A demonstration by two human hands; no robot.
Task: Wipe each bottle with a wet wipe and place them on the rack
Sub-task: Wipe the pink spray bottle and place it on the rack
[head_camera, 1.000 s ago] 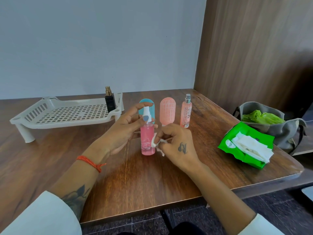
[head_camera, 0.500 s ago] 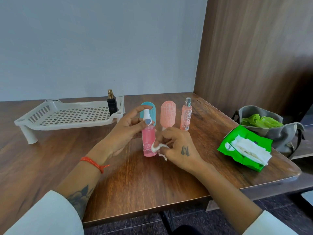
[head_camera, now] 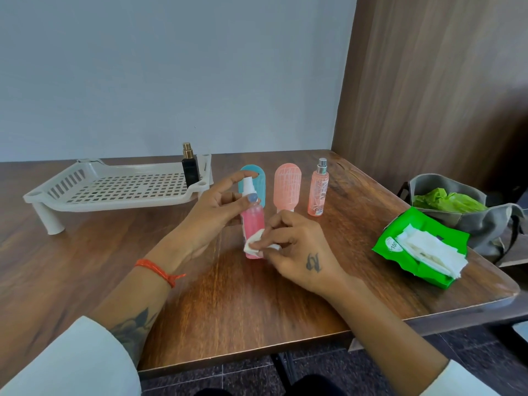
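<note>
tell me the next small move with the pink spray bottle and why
Probably draw the wet wipe up the pink spray bottle: the right hand presses it low on the body, and the left hand steadies the neck.

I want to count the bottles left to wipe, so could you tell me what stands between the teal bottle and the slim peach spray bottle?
One peach rounded bottle stands upright between the teal bottle and the slim peach spray bottle, as the head view shows.

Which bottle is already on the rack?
Only the black bottle with the gold cap, standing upright in the white rack's right rear corner; the teal, peach and pink ones remain on the table.
</note>
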